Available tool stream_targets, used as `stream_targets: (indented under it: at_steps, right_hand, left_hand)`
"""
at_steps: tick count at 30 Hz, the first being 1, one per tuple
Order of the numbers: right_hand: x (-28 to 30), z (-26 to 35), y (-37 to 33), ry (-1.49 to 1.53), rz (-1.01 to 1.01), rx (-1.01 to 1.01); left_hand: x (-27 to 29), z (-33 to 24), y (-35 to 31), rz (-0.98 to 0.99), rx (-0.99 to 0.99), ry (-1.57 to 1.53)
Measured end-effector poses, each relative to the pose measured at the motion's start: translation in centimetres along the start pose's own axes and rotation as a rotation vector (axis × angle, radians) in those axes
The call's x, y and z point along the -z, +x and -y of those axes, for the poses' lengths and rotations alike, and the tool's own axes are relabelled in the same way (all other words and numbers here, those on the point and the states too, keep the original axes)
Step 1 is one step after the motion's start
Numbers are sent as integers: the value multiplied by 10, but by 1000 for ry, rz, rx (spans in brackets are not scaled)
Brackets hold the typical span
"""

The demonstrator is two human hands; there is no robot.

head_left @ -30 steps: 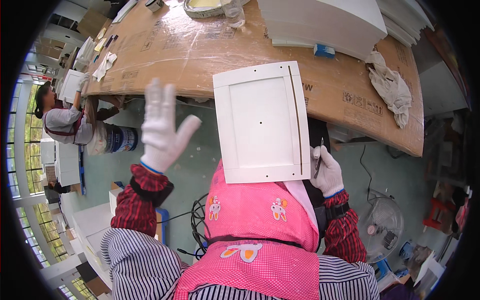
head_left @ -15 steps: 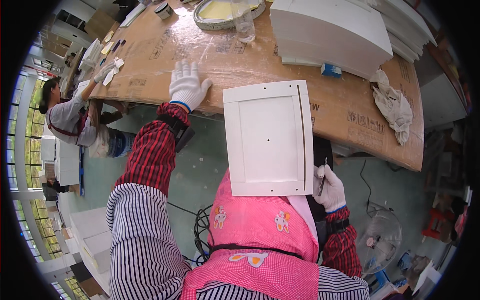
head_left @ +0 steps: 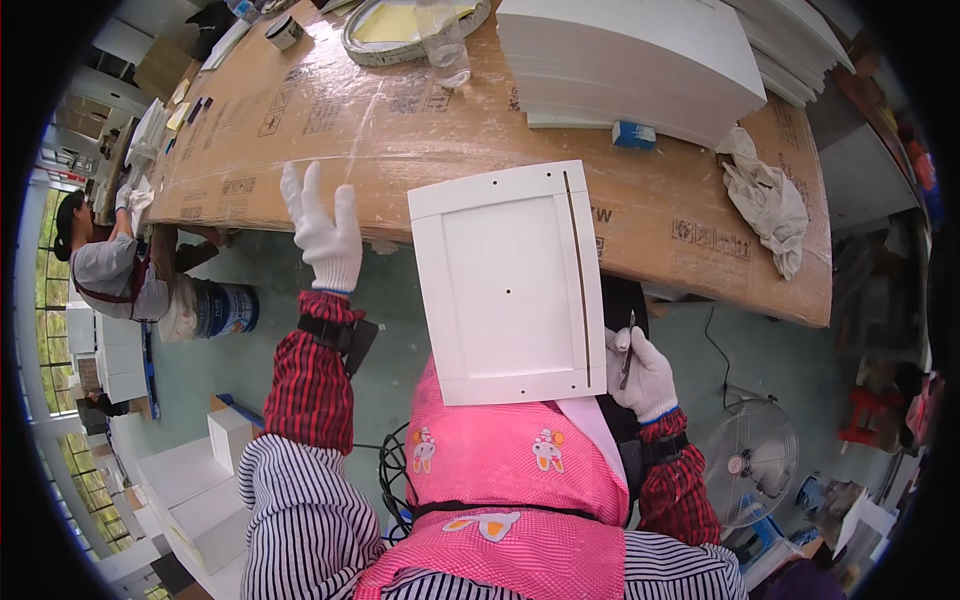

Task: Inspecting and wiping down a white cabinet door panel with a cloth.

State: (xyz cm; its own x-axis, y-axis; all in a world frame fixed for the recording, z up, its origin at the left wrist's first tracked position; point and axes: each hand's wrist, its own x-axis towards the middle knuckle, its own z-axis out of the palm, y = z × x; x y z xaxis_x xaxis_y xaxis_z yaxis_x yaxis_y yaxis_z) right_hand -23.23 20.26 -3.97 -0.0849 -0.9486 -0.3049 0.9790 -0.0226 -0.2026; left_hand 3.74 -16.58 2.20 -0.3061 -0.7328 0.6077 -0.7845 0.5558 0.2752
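A white framed panel (head_left: pixel 495 250) stands in front of me between the table edge and my pink apron. It has a recessed middle, small dark holes and a long dark slot down its right side. My left hand (head_left: pixel 325 225), in a white knit glove, is raised near the table's front edge, fingers apart and holding nothing. Low beside the panel's right edge, my gloved right hand (head_left: pixel 648 382) is closed around a slim, dark, pointed metal tool (head_left: pixel 628 350), tip up. Whether its fingers touch the panel I cannot tell.
The cardboard-covered table (head_left: pixel 400 150) carries a stack of white panels (head_left: pixel 630 70), a small blue box (head_left: pixel 633 134), a crumpled cloth (head_left: pixel 765 200), a clear bottle (head_left: pixel 442 50) and a round lid (head_left: pixel 370 50). A fan (head_left: pixel 745 465) stands at right. A co-worker (head_left: pixel 120 265) is at far left.
My left hand has lifted off the tabletop and come left and toward me, its fingers parted. My right hand keeps the tool beside the panel. The whole view has shifted slightly.
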Motion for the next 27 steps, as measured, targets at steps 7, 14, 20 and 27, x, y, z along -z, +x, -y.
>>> stream_targets:
  at_steps: [7, 14, 20, 27]
  right_hand:
    - [-17, -3, 8, -386, -340, 133]
    - [-87, 29, 33, -1170, -600, 544]
    - [-100, 38, 47, -1216, -595, 539]
    - [-103, 58, 82, -1896, -273, 785]
  left_hand:
    - [36, -61, -121, 358, 1300, -1212]
    - [48, -108, -101, 725, 868, -541]
    - [58, -48, 26, 931, 271, -114]
    - [-2, -32, 148, 1068, -125, 223]
